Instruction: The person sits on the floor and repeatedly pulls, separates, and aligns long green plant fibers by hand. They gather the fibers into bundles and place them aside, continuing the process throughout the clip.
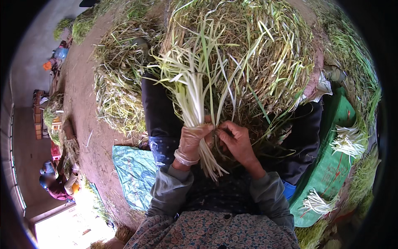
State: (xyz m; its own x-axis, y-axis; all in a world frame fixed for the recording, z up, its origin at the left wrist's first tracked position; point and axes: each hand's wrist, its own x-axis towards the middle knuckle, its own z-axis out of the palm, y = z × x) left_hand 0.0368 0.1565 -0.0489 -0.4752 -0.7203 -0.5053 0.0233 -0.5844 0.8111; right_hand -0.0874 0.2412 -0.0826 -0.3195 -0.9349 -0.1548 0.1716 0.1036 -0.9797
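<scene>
My left hand (193,140), in a thin translucent glove, is closed around a bundle of long pale stalks with green leaves (192,102). The white ends stick out below the fist, over my lap, and the leafy ends spread out above it. My right hand (235,140), bare, is beside it at the left fingertips, thumb and forefinger pinching the base of a thin leafy stalk (219,105). Its other fingers are curled and partly hidden. Beyond both hands a big heap of cut leaves and dry stalks (273,62) lies between my legs.
At right, a green woven sack (329,174) bears two bunches of white stalks (348,141), (317,204). More greens (354,62) are piled past it. A blue-green plastic sheet (135,174) lies at left on the earthen floor. Another person (59,186) sits at far left near crates.
</scene>
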